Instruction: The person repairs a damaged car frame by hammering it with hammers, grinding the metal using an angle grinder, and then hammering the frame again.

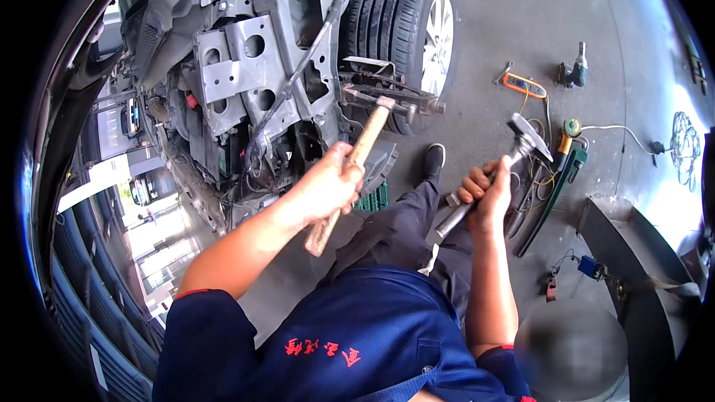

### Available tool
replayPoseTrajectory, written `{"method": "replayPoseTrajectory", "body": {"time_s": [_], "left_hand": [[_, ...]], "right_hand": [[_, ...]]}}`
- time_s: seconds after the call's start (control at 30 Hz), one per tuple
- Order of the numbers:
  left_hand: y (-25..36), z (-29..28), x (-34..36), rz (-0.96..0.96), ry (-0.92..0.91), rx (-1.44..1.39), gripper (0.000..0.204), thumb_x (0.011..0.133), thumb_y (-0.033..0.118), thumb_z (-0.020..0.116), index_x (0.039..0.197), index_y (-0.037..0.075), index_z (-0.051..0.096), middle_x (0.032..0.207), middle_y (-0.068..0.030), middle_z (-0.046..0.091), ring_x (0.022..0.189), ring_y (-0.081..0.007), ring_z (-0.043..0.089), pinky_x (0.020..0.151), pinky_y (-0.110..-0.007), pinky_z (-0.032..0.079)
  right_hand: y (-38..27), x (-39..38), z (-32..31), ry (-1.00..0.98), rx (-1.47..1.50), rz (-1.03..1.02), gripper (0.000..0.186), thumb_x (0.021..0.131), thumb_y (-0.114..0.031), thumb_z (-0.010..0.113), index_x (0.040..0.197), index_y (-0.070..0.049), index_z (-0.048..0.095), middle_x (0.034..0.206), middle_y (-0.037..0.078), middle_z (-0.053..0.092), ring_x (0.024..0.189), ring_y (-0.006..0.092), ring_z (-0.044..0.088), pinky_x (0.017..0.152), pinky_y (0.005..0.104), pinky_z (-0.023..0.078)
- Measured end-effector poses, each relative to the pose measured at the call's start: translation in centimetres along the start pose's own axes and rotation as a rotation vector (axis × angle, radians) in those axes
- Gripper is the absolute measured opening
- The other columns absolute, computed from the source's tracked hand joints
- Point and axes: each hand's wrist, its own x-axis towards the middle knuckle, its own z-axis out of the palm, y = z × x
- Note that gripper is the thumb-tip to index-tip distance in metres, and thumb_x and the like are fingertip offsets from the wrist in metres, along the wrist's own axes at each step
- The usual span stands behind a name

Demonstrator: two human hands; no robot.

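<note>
My left hand (328, 187) is closed around the pale wooden handle of a hammer (369, 138). Its small end points up and away, in front of a jack-like metal piece (395, 97) by the wheel. My right hand (488, 195) grips the metal shaft of a second hammer (530, 138), whose broad, flat grey head is raised above the fist. Neither tool's head clearly touches anything. Ahead and to the left stands the stripped grey front frame of a vehicle (242, 67), with brackets, hoses and wiring exposed.
A tyre on a silver wheel (402, 30) stands beside the frame. On the right floor lie an orange tool (524, 85), a dark power tool (575, 71), a long green pipe wrench (555, 193) and trailing cables. A curved dark metal beam (633, 253) is at the lower right.
</note>
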Motion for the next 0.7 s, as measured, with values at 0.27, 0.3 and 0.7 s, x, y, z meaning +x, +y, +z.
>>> {"method": "replayPoseTrajectory", "body": {"time_s": [0.27, 0.3, 0.7], "left_hand": [[-0.4, -0.6, 0.6, -0.041, 0.077, -0.141, 0.028, 0.106, 0.014, 0.045, 0.132, 0.006, 0.04, 0.087, -0.0044, 0.052, 0.065, -0.0094, 0.05, 0.05, -0.024, 0.046], [-0.4, -0.4, 0.6, -0.043, 0.086, -0.154, 0.028, 0.106, 0.014, 0.045, 0.133, 0.006, 0.04, 0.088, -0.0046, 0.052, 0.065, -0.0094, 0.05, 0.05, -0.024, 0.045], [-0.4, -1.4, 0.2, -0.003, 0.034, -0.012, 0.028, 0.105, 0.012, 0.044, 0.131, 0.004, 0.04, 0.086, -0.0047, 0.052, 0.065, -0.0096, 0.05, 0.048, -0.025, 0.044]], "right_hand": [[6.3, 1.6, 3.7, -0.189, -0.196, 0.202, 0.046, 0.104, -0.057, 0.047, 0.087, -0.015, 0.041, 0.063, -0.005, 0.034, 0.047, 0.0072, 0.032, 0.043, 0.0258, 0.032], [7.3, 1.8, 4.2, -0.204, -0.199, 0.207, 0.046, 0.104, -0.057, 0.047, 0.086, -0.016, 0.041, 0.061, -0.005, 0.033, 0.047, 0.0072, 0.031, 0.043, 0.026, 0.031], [-6.1, -0.3, -0.4, 0.068, -0.054, -0.331, 0.045, 0.104, -0.056, 0.048, 0.083, -0.017, 0.046, 0.063, -0.006, 0.033, 0.05, 0.0057, 0.032, 0.045, 0.0243, 0.031]]}}
